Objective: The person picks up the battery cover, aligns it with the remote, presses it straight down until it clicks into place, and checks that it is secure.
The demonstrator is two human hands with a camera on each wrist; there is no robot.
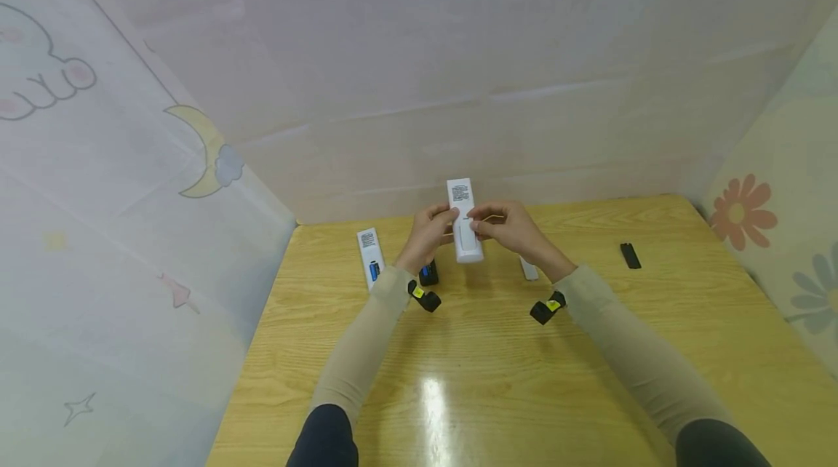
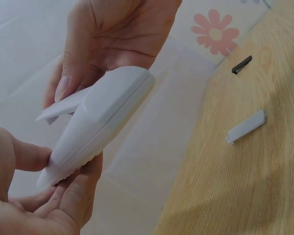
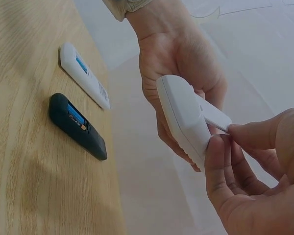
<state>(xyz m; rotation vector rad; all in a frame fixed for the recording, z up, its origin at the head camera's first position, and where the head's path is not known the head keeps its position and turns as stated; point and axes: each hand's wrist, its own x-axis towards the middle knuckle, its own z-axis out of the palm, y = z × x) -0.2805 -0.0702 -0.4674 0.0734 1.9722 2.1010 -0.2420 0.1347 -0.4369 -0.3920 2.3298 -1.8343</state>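
A white remote control is held up above the table, its back with a printed label turned toward the head camera. My left hand grips it from the left, thumb on one side and fingers curled beneath. A white battery cover stands tilted away from the remote's back, one end still against it in the right wrist view. My right hand pinches the raised end of this cover between thumb and fingers. The inside of the battery compartment is hidden.
On the wooden table, a second white remote and a black remote lie at left, blue batteries showing in both. A loose white cover and a black cover lie at right. A cloth-covered wall rises behind.
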